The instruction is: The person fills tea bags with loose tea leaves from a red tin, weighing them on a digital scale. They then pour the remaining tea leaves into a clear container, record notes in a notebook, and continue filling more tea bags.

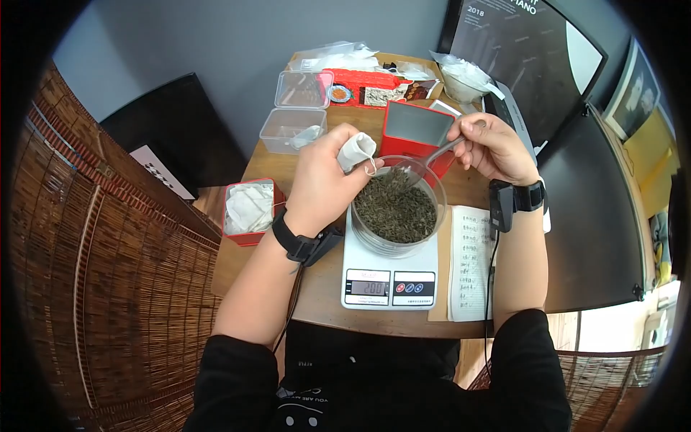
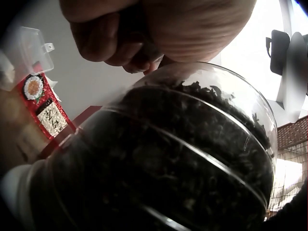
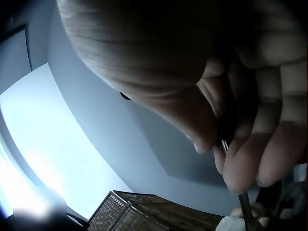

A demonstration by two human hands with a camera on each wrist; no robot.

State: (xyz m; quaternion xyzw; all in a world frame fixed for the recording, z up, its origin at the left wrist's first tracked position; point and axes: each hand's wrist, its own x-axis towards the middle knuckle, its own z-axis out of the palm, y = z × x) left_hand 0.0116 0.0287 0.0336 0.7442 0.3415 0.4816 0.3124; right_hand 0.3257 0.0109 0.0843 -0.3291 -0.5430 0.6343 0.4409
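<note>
My left hand holds a small white tea bag, its mouth open and its string hanging, at the left rim of a round clear tub. In my right hand, thumb and fingers pinch the handle of a metal spoon. The spoon slants down into dark, dry tea leaves, which hide its bowl. Under the tub is a white kitchen scale with its display lit. The left wrist view shows the tub's ridged wall from close below the hand.
At left stands a red box of white tea bags. Behind the tub are an open red tin, a clear plastic box and a red packet. A handwritten notebook lies right of the scale. A monitor stands at back right.
</note>
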